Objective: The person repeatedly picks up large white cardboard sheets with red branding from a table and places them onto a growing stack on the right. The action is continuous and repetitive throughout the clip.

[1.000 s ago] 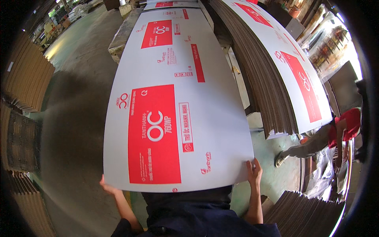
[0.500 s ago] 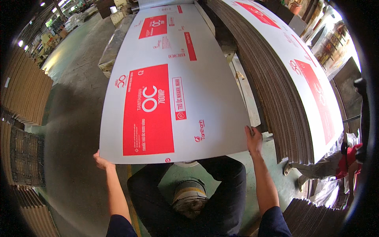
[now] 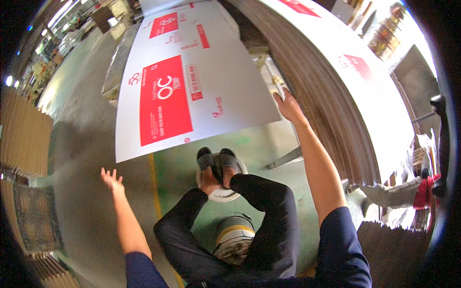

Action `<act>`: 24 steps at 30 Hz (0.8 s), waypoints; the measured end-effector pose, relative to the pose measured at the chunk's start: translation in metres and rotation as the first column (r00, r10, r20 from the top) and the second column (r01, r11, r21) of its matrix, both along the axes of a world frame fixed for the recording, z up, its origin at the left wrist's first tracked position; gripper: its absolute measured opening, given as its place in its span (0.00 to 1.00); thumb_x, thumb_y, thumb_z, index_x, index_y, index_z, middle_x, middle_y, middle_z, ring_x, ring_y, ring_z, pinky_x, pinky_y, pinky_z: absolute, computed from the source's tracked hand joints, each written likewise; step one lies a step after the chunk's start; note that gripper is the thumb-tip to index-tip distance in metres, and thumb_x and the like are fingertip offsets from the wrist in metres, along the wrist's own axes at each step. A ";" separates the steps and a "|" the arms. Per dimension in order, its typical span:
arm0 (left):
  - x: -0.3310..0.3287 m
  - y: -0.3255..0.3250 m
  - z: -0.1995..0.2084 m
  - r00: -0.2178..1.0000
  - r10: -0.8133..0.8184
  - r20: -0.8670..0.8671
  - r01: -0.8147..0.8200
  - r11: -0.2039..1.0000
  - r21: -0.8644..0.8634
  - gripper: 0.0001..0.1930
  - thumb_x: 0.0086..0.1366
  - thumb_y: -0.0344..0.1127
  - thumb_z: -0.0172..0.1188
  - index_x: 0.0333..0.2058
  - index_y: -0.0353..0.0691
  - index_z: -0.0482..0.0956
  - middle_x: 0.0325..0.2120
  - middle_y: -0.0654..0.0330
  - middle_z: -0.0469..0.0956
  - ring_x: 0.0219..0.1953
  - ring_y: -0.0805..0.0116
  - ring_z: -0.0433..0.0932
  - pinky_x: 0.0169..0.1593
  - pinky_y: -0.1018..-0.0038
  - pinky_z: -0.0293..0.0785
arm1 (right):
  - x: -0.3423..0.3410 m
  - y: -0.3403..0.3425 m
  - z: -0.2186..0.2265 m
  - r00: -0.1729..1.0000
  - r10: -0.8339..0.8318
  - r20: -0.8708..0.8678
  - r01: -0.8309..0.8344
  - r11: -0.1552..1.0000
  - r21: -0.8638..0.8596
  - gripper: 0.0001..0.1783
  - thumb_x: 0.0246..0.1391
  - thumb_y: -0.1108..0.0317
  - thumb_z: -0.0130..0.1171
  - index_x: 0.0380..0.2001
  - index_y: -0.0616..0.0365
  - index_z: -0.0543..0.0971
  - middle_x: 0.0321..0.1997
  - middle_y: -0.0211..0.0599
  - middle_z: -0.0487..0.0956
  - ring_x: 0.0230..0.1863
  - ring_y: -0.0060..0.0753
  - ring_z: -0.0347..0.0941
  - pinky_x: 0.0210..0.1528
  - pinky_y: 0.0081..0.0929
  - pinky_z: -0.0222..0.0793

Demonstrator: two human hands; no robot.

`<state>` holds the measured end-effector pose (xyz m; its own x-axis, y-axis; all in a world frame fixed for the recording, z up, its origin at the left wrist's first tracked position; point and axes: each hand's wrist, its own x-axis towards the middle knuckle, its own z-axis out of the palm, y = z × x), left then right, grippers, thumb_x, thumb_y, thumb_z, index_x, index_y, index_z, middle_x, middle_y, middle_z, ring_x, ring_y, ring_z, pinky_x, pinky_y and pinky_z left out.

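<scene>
A large white cardboard sheet [image 3: 211,115] with red printed panels slants across the upper middle, its near edge hanging free above the floor. Off its near left corner, my left hand [image 3: 112,180] is open with the fingers spread, holding nothing. At the sheet's right edge my right hand [image 3: 291,108] reaches forward with thumb and fingers apart, close to a pale metal rail [image 3: 276,79]. Whether it touches the sheet or rail I cannot tell. To the right of this hand stands a tall stack of cardboard sheets [image 3: 331,91], the top one white with red print.
My sandalled feet rest on a round white support [image 3: 223,196]; a bucket [image 3: 235,225] stands between my legs. Brown cardboard stacks [image 3: 24,134] line the left side, another [image 3: 389,249] the lower right. A person in grey trousers [image 3: 396,194] is at the right.
Both hands have come off the sheet's near corners. The sheet has shifted away and to the left, its near edge now tilted. My right hand has reached forward; my feet have come into view.
</scene>
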<state>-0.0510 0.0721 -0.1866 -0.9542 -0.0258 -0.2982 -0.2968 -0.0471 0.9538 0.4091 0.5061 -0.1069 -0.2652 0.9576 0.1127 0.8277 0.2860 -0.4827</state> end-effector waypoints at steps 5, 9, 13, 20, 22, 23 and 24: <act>0.123 -0.079 -0.024 0.879 -0.466 0.096 0.458 0.884 0.099 0.23 0.60 0.50 0.54 0.49 0.41 0.70 0.41 0.58 0.74 0.45 0.62 0.75 0.53 0.63 0.67 | 0.142 -0.070 0.105 0.949 0.285 0.136 -0.315 0.820 0.478 0.19 0.51 0.64 0.57 0.47 0.57 0.74 0.50 0.45 0.75 0.51 0.46 0.71 0.53 0.36 0.67; 0.268 -0.133 -0.036 0.845 -0.514 0.148 0.491 0.855 0.167 0.17 0.61 0.42 0.54 0.45 0.39 0.70 0.36 0.57 0.76 0.39 0.63 0.77 0.46 0.67 0.73 | 0.294 -0.153 0.137 0.936 -0.229 0.269 0.152 0.948 0.279 0.22 0.50 0.70 0.60 0.50 0.58 0.73 0.55 0.43 0.72 0.56 0.42 0.68 0.58 0.38 0.62; 0.368 -0.146 -0.016 0.753 -0.611 0.244 0.554 0.789 0.265 0.15 0.60 0.36 0.52 0.44 0.34 0.71 0.34 0.54 0.76 0.35 0.62 0.78 0.43 0.70 0.76 | 0.398 -0.198 0.115 0.955 -0.102 0.278 0.031 0.968 0.248 0.27 0.50 0.65 0.61 0.55 0.50 0.71 0.60 0.41 0.67 0.63 0.42 0.61 0.61 0.39 0.58; 0.453 -0.144 -0.005 0.501 -0.853 0.147 0.790 0.520 0.326 0.11 0.63 0.29 0.48 0.43 0.32 0.72 0.37 0.52 0.77 0.38 0.63 0.78 0.46 0.70 0.75 | 0.504 -0.184 0.079 0.990 -0.013 0.142 -0.020 0.974 0.227 0.22 0.58 0.66 0.52 0.56 0.53 0.69 0.64 0.46 0.63 0.64 0.45 0.58 0.63 0.36 0.55; 0.458 -0.150 -0.012 0.510 -0.852 0.116 0.788 0.517 0.335 0.11 0.63 0.28 0.48 0.43 0.32 0.72 0.37 0.52 0.77 0.39 0.63 0.78 0.45 0.71 0.74 | 0.519 -0.185 0.079 0.965 -0.182 0.189 0.154 0.976 0.156 0.22 0.58 0.68 0.51 0.56 0.56 0.69 0.62 0.53 0.63 0.63 0.50 0.59 0.61 0.36 0.59; 0.460 -0.153 -0.015 0.528 -0.842 0.109 0.776 0.531 0.340 0.11 0.63 0.28 0.48 0.42 0.32 0.72 0.37 0.52 0.77 0.39 0.63 0.78 0.45 0.71 0.74 | 0.525 -0.187 0.079 0.908 -0.212 0.361 0.158 0.972 0.175 0.25 0.56 0.72 0.50 0.58 0.58 0.65 0.63 0.56 0.60 0.62 0.54 0.59 0.59 0.39 0.62; 0.461 -0.159 -0.020 0.523 -0.842 0.134 0.776 0.536 0.332 0.11 0.63 0.28 0.49 0.42 0.32 0.72 0.36 0.52 0.77 0.39 0.64 0.78 0.45 0.72 0.74 | 0.529 -0.191 0.076 0.879 -0.113 0.464 0.022 0.980 0.197 0.29 0.53 0.73 0.50 0.60 0.59 0.62 0.64 0.57 0.59 0.62 0.55 0.60 0.58 0.40 0.62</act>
